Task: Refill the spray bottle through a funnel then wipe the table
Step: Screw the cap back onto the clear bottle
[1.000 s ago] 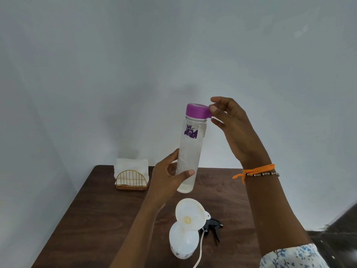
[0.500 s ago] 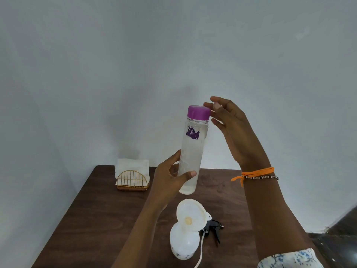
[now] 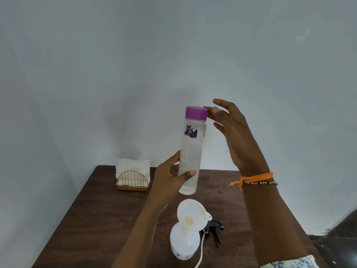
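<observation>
**Uncapping the water bottle over the funnel**

To open it cleanly, the right hand (image 3: pixel 229 128) should close thumb and fingers round the purple cap (image 3: pixel 196 113) and twist while the bottle stays upright, so nothing spills before the pour. At centre frame the left hand (image 3: pixel 170 180) grips the clear water bottle (image 3: pixel 190 151) low on its body, thumb across the front. The right hand is open, fingers spread, fingertips at the cap's edge. Below, the funnel (image 3: pixel 190 214) sits in the spray bottle (image 3: pixel 183 242) on the table (image 3: pixel 96 219).
</observation>
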Tool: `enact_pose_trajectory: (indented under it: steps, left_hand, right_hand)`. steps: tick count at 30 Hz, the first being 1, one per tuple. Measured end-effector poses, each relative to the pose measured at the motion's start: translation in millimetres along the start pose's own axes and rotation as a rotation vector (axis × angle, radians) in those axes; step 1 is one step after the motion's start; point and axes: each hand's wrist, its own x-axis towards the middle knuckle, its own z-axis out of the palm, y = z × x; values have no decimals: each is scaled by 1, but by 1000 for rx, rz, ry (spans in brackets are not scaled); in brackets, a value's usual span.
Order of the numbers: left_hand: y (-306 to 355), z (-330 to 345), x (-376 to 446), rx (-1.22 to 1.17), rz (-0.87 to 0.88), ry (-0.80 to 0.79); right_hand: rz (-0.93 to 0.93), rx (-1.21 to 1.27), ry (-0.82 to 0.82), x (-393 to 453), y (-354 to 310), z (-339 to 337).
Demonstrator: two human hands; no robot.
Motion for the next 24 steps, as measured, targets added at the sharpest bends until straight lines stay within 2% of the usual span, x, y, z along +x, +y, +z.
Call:
enact_pose_trajectory:
  steps: [5, 10, 17, 19, 24]
  left_hand:
    - [-1, -2, 1, -1, 11, 1]
    - [-1, -1, 1, 8, 22, -6]
    - [0, -3, 0, 3, 40, -17]
    - [1, -3, -1, 13, 57, -42]
    - [7, -4, -4, -1, 86, -155]
  right_hand:
    - [-74, 67, 125, 1, -3, -1]
    - [15, 42, -10, 2, -1, -1]
    - [-49, 172, 106, -1, 1, -4]
    - [-33, 212, 31, 3, 6, -7]
    - [24, 396, -309, 10, 17, -15]
